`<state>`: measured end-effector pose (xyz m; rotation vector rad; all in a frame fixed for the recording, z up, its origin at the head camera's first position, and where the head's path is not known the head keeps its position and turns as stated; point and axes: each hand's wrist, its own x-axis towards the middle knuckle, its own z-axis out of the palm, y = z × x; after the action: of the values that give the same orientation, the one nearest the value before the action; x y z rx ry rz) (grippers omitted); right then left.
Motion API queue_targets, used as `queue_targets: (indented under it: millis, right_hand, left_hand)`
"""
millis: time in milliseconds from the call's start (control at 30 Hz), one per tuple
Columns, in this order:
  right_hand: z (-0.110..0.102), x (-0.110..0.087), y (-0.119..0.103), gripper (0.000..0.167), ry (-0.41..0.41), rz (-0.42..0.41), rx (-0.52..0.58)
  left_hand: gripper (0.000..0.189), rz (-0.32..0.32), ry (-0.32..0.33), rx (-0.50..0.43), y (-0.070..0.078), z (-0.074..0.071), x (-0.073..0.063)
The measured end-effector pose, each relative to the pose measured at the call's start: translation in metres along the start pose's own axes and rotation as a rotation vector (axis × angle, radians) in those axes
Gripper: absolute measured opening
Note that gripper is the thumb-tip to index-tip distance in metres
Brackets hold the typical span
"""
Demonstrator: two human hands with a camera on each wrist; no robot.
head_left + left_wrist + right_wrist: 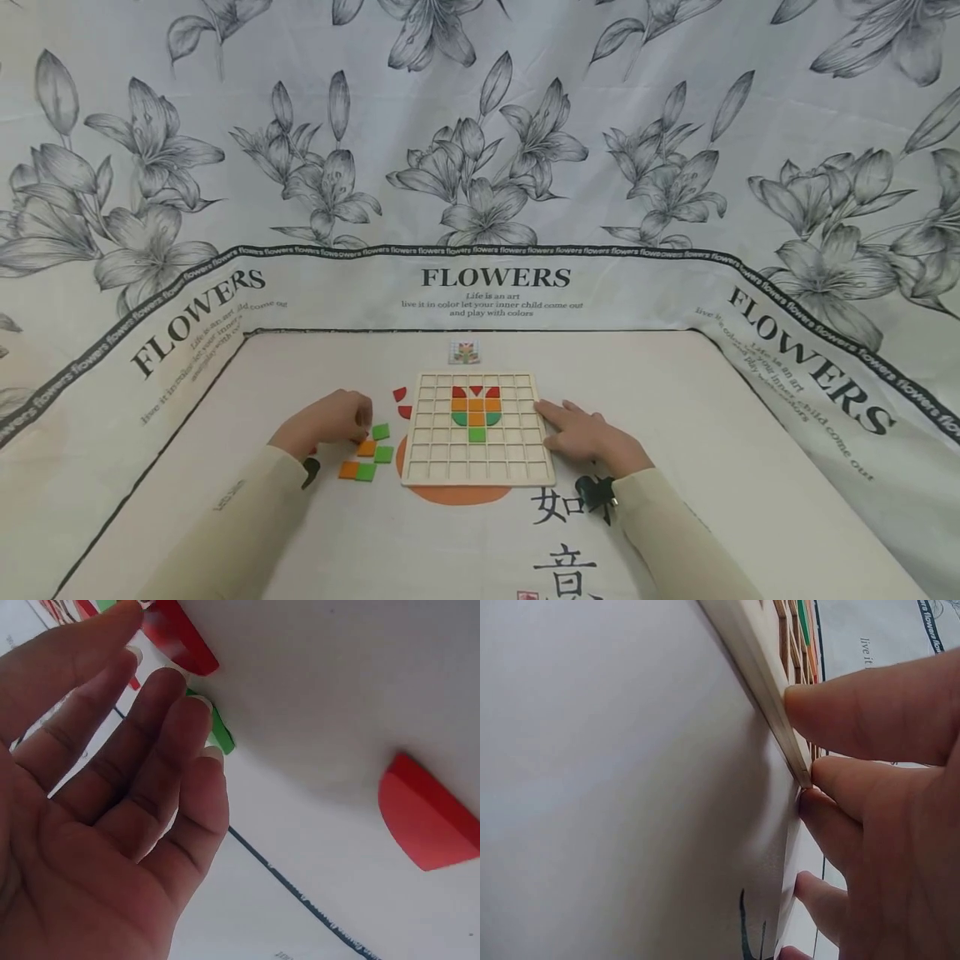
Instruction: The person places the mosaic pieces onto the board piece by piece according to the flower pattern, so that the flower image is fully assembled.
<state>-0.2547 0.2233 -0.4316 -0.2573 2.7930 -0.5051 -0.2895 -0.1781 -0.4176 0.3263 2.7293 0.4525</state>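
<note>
The left hand point(335, 418) curls beside coloured tiles point(366, 472) left of the board point(519, 452), its hold unclear; the right hand point(591, 435), fingers extended, touches the right edge.

From here I see red, orange and green tiles point(476, 405), a pale gridded board point(517, 457) and a grey-flowered white cloth point(480, 175).

Gridded board point(531, 452) — flat, tulip-shaped tiles point(476, 406) inset, loose tiles point(365, 472) beside it

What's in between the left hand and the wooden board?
In the head view, loose red curved pieces and green squares lie between the left hand and the wooden board.
</note>
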Motion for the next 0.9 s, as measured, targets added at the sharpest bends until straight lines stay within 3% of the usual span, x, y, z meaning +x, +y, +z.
queue_targets:
  millis: [167,300,900]
  right_hand:
    - [-0.0026,-0.0001,0.0022,0.068,0.006,-0.004,0.007]
    - [-0.0035,0.0003,0.0021,0.068,0.009,-0.011,0.01]
    - [-0.0008,0.0,0.0003,0.066,-0.002,-0.017,0.016]
  left_hand:
    - [0.008,0.031,-0.003,0.015,-0.0017,-0.0051,-0.0038]
    - [0.013,0.009,-0.013,0.001,-0.0032,-0.0057,-0.0068]
    - [0.009,0.043,0.022,-0.011,-0.0024,-0.0067,-0.0052]
